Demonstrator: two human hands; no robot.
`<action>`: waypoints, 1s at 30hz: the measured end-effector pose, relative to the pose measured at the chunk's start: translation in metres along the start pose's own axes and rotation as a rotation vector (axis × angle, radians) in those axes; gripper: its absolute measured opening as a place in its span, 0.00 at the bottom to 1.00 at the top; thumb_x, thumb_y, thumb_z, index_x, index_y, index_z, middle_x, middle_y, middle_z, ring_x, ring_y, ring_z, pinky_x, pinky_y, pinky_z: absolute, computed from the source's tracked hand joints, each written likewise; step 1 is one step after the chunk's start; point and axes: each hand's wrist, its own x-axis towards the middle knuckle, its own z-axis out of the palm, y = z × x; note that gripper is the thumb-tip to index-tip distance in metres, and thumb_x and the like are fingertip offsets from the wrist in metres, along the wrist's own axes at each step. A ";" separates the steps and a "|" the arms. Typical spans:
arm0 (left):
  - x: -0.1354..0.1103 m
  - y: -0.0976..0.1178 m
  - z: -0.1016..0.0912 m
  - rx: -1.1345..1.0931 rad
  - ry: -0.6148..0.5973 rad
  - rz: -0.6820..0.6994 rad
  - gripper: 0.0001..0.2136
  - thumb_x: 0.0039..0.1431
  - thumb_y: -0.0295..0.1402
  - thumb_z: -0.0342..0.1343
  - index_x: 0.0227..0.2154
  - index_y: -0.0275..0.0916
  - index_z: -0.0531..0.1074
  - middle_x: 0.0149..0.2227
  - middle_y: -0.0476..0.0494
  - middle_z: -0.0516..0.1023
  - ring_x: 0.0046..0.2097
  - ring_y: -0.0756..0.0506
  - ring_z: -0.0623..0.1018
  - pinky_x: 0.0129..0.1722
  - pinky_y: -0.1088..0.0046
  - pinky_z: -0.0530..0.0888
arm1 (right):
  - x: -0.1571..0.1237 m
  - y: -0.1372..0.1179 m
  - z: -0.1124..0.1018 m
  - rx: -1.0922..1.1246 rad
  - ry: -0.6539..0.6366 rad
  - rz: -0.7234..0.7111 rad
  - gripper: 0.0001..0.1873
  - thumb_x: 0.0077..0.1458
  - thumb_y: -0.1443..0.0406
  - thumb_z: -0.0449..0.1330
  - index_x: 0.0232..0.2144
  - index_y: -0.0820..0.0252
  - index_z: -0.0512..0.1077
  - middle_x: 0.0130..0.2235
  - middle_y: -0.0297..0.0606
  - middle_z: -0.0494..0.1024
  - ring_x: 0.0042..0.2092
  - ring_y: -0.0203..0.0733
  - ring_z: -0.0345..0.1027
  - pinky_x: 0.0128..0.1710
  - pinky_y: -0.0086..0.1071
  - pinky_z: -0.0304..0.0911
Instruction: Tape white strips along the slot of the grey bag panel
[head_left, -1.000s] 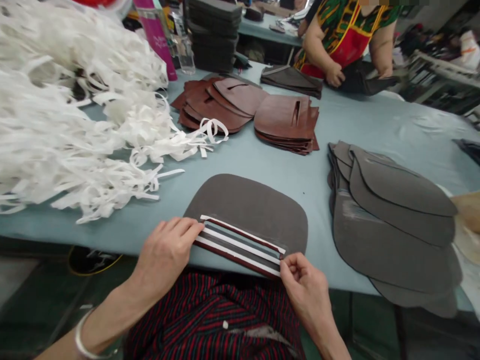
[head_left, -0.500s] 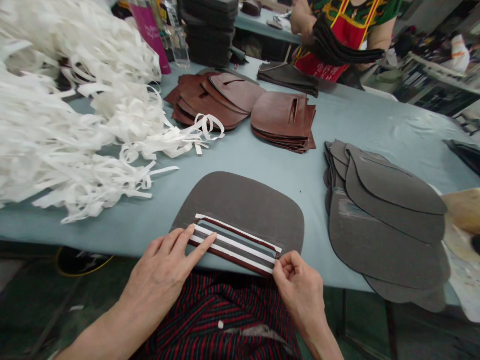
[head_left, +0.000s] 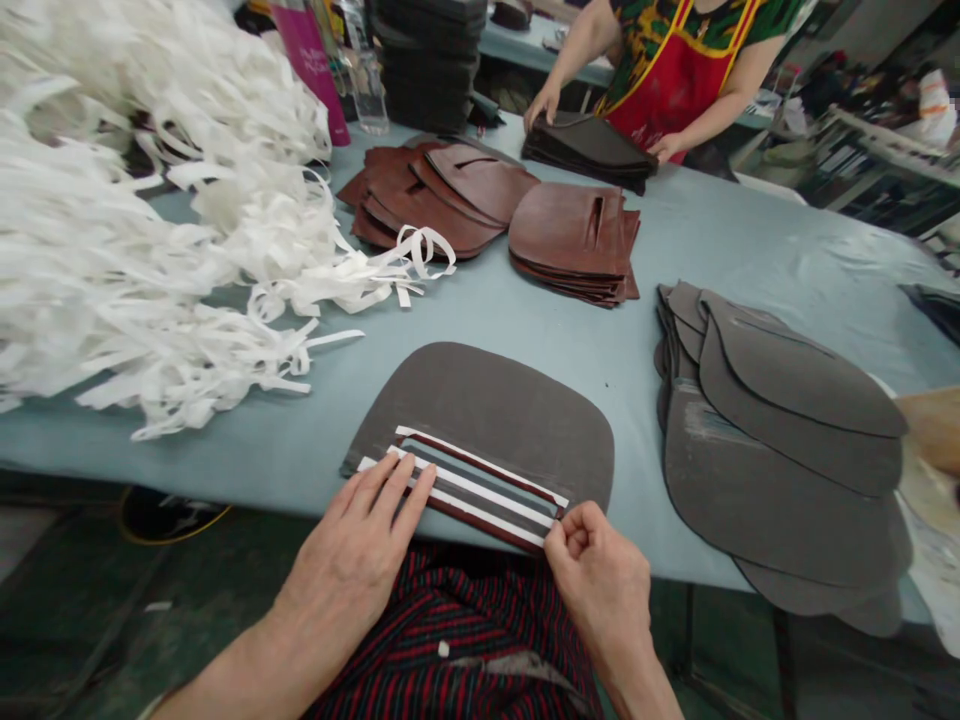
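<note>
A dark grey rounded panel (head_left: 487,390) lies flat at the table's near edge, with a long slot through which the blue-green cloth shows. One white tape strip (head_left: 484,463) runs along the slot's far side, and white strips (head_left: 480,491) also lie along its near side. Reddish-brown edging shows at the slot and the near edge. My left hand (head_left: 352,550) rests with outstretched fingers on the left part of the near strips. Fingertips of my right hand (head_left: 600,570) pinch at the strips' right end, covering the exact grip.
White tape strips are heaped on the left (head_left: 187,220). Brown slotted panels (head_left: 566,235) lie behind my work, and grey panels (head_left: 780,490) are stacked at right. Across the table (head_left: 810,290), a person in a red apron (head_left: 671,95) has both hands on a dark stack (head_left: 589,145).
My left hand's fingers have shifted slightly right along the strips and lie closer together. My right hand keeps its place. Across the table, the person has lowered dark pieces onto the stack.
</note>
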 end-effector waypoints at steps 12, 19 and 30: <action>0.045 -0.021 -0.011 -0.133 0.006 -0.078 0.24 0.56 0.43 0.58 0.56 0.54 0.64 0.60 0.33 0.61 0.62 0.30 0.60 0.57 0.42 0.58 | 0.025 -0.031 0.014 -0.016 0.055 -0.732 0.20 0.56 0.73 0.48 0.49 0.57 0.69 0.35 0.38 0.69 0.32 0.40 0.65 0.30 0.30 0.62; 0.047 -0.010 -0.003 -0.149 0.077 -0.185 0.20 0.57 0.44 0.57 0.52 0.49 0.67 0.59 0.33 0.62 0.62 0.30 0.60 0.58 0.42 0.56 | 0.031 -0.024 0.012 0.117 0.063 -0.728 0.11 0.61 0.69 0.48 0.40 0.57 0.70 0.33 0.36 0.70 0.33 0.38 0.67 0.34 0.29 0.63; 0.046 -0.044 0.000 -0.333 0.241 -0.125 0.08 0.64 0.32 0.48 0.43 0.38 0.69 0.46 0.41 0.71 0.52 0.43 0.69 0.56 0.58 0.63 | 0.057 -0.035 0.015 -0.060 0.142 -0.740 0.15 0.64 0.62 0.45 0.30 0.55 0.69 0.30 0.33 0.71 0.27 0.36 0.69 0.25 0.28 0.58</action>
